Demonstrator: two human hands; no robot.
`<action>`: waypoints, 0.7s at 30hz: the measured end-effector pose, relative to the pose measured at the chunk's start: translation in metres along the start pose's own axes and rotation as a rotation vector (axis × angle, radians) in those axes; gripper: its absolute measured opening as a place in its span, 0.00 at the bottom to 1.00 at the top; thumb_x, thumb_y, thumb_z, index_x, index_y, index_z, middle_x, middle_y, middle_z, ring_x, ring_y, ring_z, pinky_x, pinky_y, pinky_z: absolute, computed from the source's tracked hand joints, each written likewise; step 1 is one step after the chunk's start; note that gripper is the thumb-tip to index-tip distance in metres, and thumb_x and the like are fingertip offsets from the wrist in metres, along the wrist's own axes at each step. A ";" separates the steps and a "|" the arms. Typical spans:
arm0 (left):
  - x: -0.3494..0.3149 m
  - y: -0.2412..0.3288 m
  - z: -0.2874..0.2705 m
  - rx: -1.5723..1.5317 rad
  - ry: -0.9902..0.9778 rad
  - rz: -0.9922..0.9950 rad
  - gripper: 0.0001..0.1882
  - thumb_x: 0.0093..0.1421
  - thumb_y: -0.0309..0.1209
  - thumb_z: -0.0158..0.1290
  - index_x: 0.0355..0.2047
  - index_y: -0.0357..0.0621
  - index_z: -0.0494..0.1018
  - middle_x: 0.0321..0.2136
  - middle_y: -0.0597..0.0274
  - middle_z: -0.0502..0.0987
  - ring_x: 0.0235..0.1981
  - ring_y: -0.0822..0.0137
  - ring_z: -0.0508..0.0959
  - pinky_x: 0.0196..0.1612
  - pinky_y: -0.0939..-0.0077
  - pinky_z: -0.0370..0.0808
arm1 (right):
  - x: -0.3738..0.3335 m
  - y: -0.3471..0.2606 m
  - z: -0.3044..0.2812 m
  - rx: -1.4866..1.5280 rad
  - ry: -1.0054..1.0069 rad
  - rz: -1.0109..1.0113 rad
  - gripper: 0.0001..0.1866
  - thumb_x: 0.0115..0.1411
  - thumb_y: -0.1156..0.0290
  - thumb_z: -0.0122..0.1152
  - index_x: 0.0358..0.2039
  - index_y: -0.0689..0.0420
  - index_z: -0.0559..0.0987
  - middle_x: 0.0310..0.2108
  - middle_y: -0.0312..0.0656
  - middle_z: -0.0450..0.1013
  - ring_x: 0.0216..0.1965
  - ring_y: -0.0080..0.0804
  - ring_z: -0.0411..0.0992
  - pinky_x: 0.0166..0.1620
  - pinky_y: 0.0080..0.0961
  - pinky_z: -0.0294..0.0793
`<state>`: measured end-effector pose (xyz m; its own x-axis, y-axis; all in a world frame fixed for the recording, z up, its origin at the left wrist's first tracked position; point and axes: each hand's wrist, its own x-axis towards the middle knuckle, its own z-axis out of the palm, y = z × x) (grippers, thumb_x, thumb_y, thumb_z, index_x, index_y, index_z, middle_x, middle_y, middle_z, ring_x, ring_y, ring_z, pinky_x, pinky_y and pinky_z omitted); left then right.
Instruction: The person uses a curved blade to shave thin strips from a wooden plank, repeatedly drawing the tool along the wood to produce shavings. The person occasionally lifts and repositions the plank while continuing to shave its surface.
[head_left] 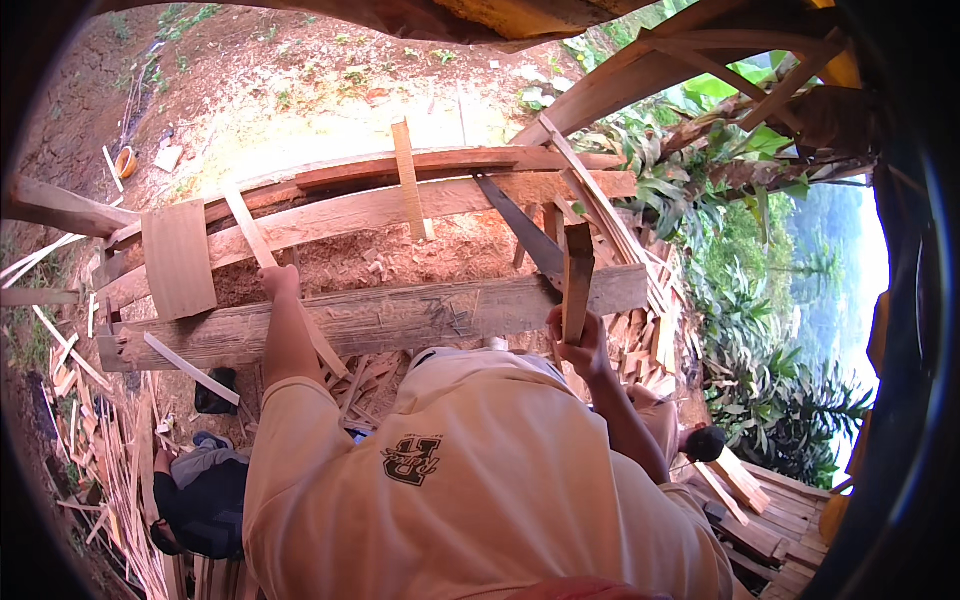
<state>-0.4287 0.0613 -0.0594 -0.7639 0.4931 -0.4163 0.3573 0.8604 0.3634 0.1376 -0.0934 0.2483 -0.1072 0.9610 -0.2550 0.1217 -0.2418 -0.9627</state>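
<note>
My left hand [281,284] is closed round a thin pale wooden strip [250,226], which slants across the near plank [420,315] and the far beam [340,220] of a rough bench. A handsaw [525,235] with a long dark blade is in my right hand [582,343], whose fingers wrap the lower end of its blocky wooden handle [577,275]. The blade points away and to the left, its narrow tip over the far beam. Between the hands, a short flat wooden piece [407,175] lies across the far beam. Left of my left hand rests a brown rectangular board [178,260].
Sawdust [350,262] fills the gap between plank and beam. A white strip [190,368] juts out at the near left. Offcuts [110,480] pile at the lower left, near a person in dark clothes [205,500]. Long slats [605,215] lean at the right end.
</note>
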 end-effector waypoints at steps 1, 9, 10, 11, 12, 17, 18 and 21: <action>0.011 0.000 -0.002 -0.001 0.034 -0.021 0.34 0.55 0.32 0.58 0.58 0.25 0.62 0.55 0.31 0.76 0.57 0.37 0.78 0.62 0.49 0.76 | 0.003 -0.004 0.004 -0.019 0.027 -0.055 0.25 0.39 0.64 0.66 0.39 0.65 0.79 0.27 0.35 0.71 0.28 0.23 0.67 0.33 0.24 0.67; -0.018 0.016 -0.040 -0.095 -0.031 0.068 0.31 0.56 0.28 0.55 0.59 0.32 0.62 0.51 0.33 0.78 0.53 0.41 0.81 0.57 0.52 0.79 | -0.003 -0.016 -0.009 -0.222 0.013 -0.095 0.22 0.37 0.66 0.61 0.34 0.63 0.77 0.34 0.41 0.72 0.34 0.28 0.68 0.39 0.28 0.69; -0.036 0.020 -0.054 -0.105 -0.036 0.094 0.31 0.56 0.28 0.54 0.59 0.32 0.62 0.49 0.33 0.79 0.52 0.41 0.82 0.55 0.52 0.79 | -0.002 -0.021 -0.005 -0.224 0.042 -0.083 0.22 0.35 0.66 0.60 0.34 0.64 0.77 0.34 0.41 0.72 0.34 0.30 0.68 0.39 0.29 0.69; -0.045 0.022 -0.066 -0.157 -0.044 0.113 0.31 0.56 0.28 0.54 0.60 0.33 0.61 0.48 0.34 0.80 0.49 0.42 0.83 0.53 0.51 0.80 | -0.001 -0.021 -0.007 -0.194 0.029 -0.093 0.23 0.35 0.66 0.61 0.34 0.64 0.77 0.34 0.40 0.72 0.34 0.30 0.68 0.39 0.29 0.69; -0.054 0.022 -0.080 -0.210 -0.046 0.130 0.32 0.56 0.29 0.53 0.61 0.34 0.60 0.46 0.34 0.81 0.47 0.42 0.84 0.51 0.51 0.80 | 0.001 -0.019 -0.008 -0.162 0.011 -0.105 0.23 0.35 0.66 0.61 0.34 0.65 0.77 0.33 0.40 0.71 0.34 0.29 0.68 0.39 0.29 0.69; -0.108 -0.003 -0.130 -0.160 0.287 0.357 0.28 0.62 0.50 0.61 0.45 0.33 0.75 0.37 0.39 0.84 0.40 0.39 0.85 0.44 0.49 0.80 | 0.011 -0.012 -0.017 -0.030 -0.131 -0.159 0.29 0.32 0.70 0.59 0.40 0.67 0.80 0.36 0.38 0.74 0.37 0.26 0.70 0.44 0.24 0.69; -0.132 0.002 -0.137 -0.124 0.323 0.340 0.32 0.63 0.58 0.61 0.36 0.33 0.79 0.34 0.40 0.85 0.41 0.38 0.85 0.44 0.48 0.80 | 0.010 -0.006 -0.020 0.041 -0.144 -0.170 0.28 0.32 0.70 0.59 0.39 0.67 0.79 0.40 0.39 0.74 0.37 0.25 0.68 0.43 0.23 0.67; -0.181 -0.002 -0.169 -0.096 0.273 0.422 0.31 0.63 0.56 0.61 0.38 0.33 0.80 0.35 0.39 0.84 0.42 0.38 0.85 0.45 0.48 0.79 | 0.014 0.019 -0.038 0.212 -0.338 -0.057 0.26 0.32 0.69 0.60 0.36 0.65 0.78 0.41 0.42 0.74 0.34 0.24 0.66 0.40 0.23 0.66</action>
<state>-0.3822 -0.0514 0.1555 -0.6807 0.7325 0.0120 0.6242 0.5714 0.5329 0.1760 -0.0793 0.2295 -0.4305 0.8840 -0.1821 -0.0962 -0.2455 -0.9646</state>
